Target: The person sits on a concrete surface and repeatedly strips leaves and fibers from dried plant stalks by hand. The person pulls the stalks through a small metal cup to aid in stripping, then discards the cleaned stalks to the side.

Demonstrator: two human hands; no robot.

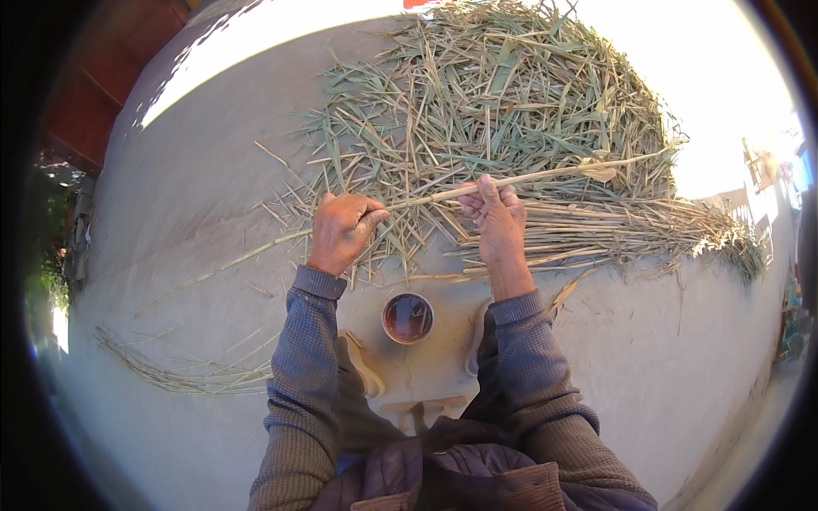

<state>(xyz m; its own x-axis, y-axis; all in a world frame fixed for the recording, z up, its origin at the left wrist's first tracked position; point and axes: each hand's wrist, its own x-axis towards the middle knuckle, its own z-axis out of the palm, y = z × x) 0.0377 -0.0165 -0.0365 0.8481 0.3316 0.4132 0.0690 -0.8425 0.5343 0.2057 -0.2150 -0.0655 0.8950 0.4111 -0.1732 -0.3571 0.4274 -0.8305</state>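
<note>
A long reed stalk (543, 174) runs across in front of me, rising to the right, with a dry leaf (599, 170) on its right part. My left hand (344, 231) is closed around it, and a thinner greenish length (255, 250) trails out to the lower left. Farther right, my right hand (497, 217) pinches the same stalk between thumb and fingers. Just beyond that wrist lies a bundle of bare stalks (575, 230), with bushy ends to the right. What sits inside my left fist is hidden.
A big heap of stripped leaves and stalk pieces (511, 108) covers the ground ahead. A round bowl of dark liquid (408, 318) stands between my feet. Thin stalks (185, 377) lie at lower left. Part of a wooden stool (425, 404) shows beneath me.
</note>
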